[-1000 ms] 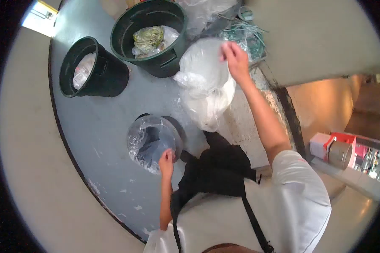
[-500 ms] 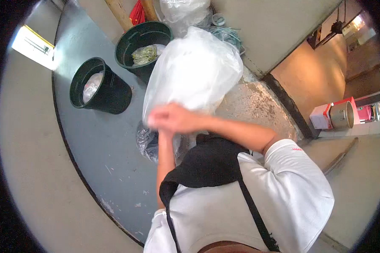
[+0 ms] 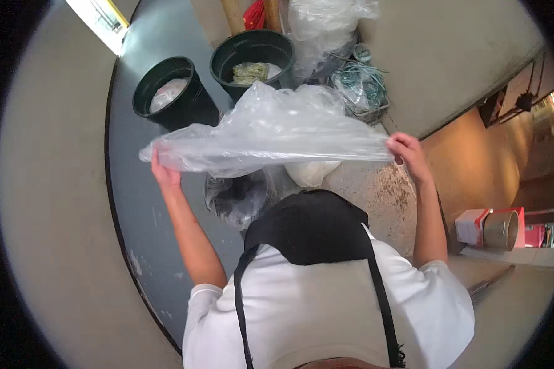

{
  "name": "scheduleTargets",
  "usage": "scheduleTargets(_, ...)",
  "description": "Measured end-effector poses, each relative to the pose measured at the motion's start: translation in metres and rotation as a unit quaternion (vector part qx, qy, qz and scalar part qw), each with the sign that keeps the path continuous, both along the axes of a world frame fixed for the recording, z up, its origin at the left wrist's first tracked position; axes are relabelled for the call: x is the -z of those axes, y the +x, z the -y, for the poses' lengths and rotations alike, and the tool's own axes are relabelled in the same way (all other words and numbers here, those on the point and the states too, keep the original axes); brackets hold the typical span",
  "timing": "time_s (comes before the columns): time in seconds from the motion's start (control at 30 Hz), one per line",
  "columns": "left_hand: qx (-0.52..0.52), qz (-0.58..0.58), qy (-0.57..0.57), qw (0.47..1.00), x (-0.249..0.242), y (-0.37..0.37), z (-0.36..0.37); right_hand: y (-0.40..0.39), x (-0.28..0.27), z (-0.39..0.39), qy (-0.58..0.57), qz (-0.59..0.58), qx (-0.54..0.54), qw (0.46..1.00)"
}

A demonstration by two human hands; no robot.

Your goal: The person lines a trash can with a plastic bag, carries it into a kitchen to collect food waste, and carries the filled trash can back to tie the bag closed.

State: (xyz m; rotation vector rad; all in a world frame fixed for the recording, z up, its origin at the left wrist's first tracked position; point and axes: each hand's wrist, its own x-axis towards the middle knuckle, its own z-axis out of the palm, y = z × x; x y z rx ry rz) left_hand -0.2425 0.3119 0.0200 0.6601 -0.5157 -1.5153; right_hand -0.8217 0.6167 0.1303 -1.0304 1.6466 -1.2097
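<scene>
A large clear plastic bag (image 3: 271,132) is stretched wide between my two hands, its near edge pulled nearly straight. At its left end, my left hand (image 3: 165,169) grips the plastic, fingers partly behind the film. My right hand (image 3: 405,154) pinches the right corner of the edge. Below the bag, close to my black apron (image 3: 311,227), stands a container lined with clear plastic (image 3: 240,197), dark inside. Beside it a whitish bundle (image 3: 313,173) shows partly beneath the bag.
Two dark green bins (image 3: 177,92) (image 3: 252,58) stand beyond the bag, with wrapped contents inside. Behind are heaped clear plastic (image 3: 326,27) and a bundle of teal cord (image 3: 360,89) by the wall. A metal pot (image 3: 500,230) and a white-red box (image 3: 472,226) are at the right.
My hands, close together before, are now far apart, the left one to the left and the right one to the right. The bag has gone from a bulky hanging shape to a wide stretched one.
</scene>
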Motion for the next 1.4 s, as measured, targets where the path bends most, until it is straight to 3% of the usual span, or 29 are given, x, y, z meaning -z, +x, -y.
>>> scheduleTargets(0.1, -0.001, 0.048, -0.038, 0.998, -0.048, -0.033, -0.030, -0.033, 0.011, -0.006, -0.009, -0.020, -0.011, 1.000)
scheduleTargets(0.17, 0.039, 0.082, -0.092, 0.992, -0.087, -0.069, -0.050, -0.038, 0.022, 0.004, -0.083, -0.257, 0.121, 0.955)
scheduleTargets(0.23, 0.087, 0.122, -0.134, 0.980, -0.123, -0.118, -0.068, -0.030, 0.008, 0.023, -0.142, -0.497, 0.195, 0.833)
scheduleTargets(0.3, 0.133, 0.118, -0.146, 0.973, -0.157, -0.185, -0.092, 0.006, -0.009, 0.056, -0.163, -0.249, 0.146, 0.944)
scheduleTargets(0.33, 0.162, 0.098, -0.147, 0.971, -0.167, -0.224, -0.106, 0.037, -0.026, 0.067, -0.187, -0.203, 0.059, 0.959)
scheduleTargets(0.37, 0.245, 0.183, -0.165, 0.938, -0.147, -0.264, -0.118, 0.070, -0.038, 0.076, -0.209, -0.155, -0.026, 0.965)
scheduleTargets(0.43, 0.251, 0.432, -0.318, 0.806, -0.148, -0.303, -0.132, 0.100, -0.032, 0.113, -0.277, -0.397, -0.037, 0.874)
scheduleTargets(0.47, 0.162, 0.578, -0.434, 0.672, -0.183, -0.308, -0.139, 0.092, -0.040, 0.114, -0.280, -0.280, -0.023, 0.918)
scheduleTargets(0.5, 0.061, 0.689, -0.522, 0.499, -0.203, -0.311, -0.141, 0.080, -0.053, 0.112, -0.278, -0.159, -0.009, 0.947)
scheduleTargets(0.53, 0.043, 0.656, -0.499, 0.565, -0.199, -0.305, -0.126, 0.066, -0.064, 0.108, -0.273, -0.035, 0.004, 0.961)
scheduleTargets(0.63, 0.039, 0.512, -0.419, 0.749, -0.160, -0.274, -0.097, 0.023, -0.091, 0.068, -0.264, 0.006, 0.036, 0.964)
scheduleTargets(0.73, -0.085, 0.566, -0.435, 0.695, -0.072, -0.254, -0.093, 0.006, -0.103, 0.029, -0.292, 0.057, 0.091, 0.950)
scheduleTargets(0.83, -0.098, 0.630, -0.351, 0.686, -0.015, -0.293, -0.094, 0.009, -0.103, -0.003, -0.321, 0.116, 0.174, 0.924)
scheduleTargets(0.87, -0.058, 0.645, -0.343, 0.681, 0.009, -0.307, -0.094, 0.013, -0.102, -0.014, -0.326, 0.133, 0.203, 0.913)
scheduleTargets(0.97, 0.034, 0.650, -0.341, 0.678, 0.076, -0.370, -0.074, 0.000, -0.098, -0.058, -0.336, 0.129, 0.129, 0.924)
scheduleTargets(1.03, 0.068, 0.608, -0.357, 0.706, 0.100, -0.419, -0.075, 0.000, -0.115, -0.097, -0.354, 0.180, 0.177, 0.901)
scheduleTargets(1.07, 0.131, 0.587, -0.410, 0.686, 0.104, -0.441, -0.082, 0.002, -0.126, -0.114, -0.364, 0.203, 0.200, 0.887)
scheduleTargets(1.13, 0.252, 0.530, -0.510, 0.629, 0.098, -0.488, -0.105, 0.006, -0.145, -0.139, -0.384, 0.072, 0.324, 0.862)
scheduleTargets(1.23, 0.538, 0.363, -0.282, 0.707, 0.091, -0.552, -0.139, 0.003, -0.179, -0.181, -0.439, 0.010, 0.438, 0.785)
scheduleTargets(1.27, 0.542, 0.360, -0.285, 0.704, 0.137, -0.583, -0.122, -0.005, -0.186, -0.197, -0.464, 0.010, 0.462, 0.756)
scheduleTargets(1.33, 0.468, 0.332, -0.103, 0.813, 0.085, -0.576, -0.129, -0.049, -0.192, -0.252, -0.434, -0.140, 0.459, 0.762)
scheduleTargets(1.4, 0.431, 0.302, -0.035, 0.849, 0.067, -0.565, -0.092, -0.074, -0.187, -0.294, -0.294, -0.305, 0.494, 0.759)
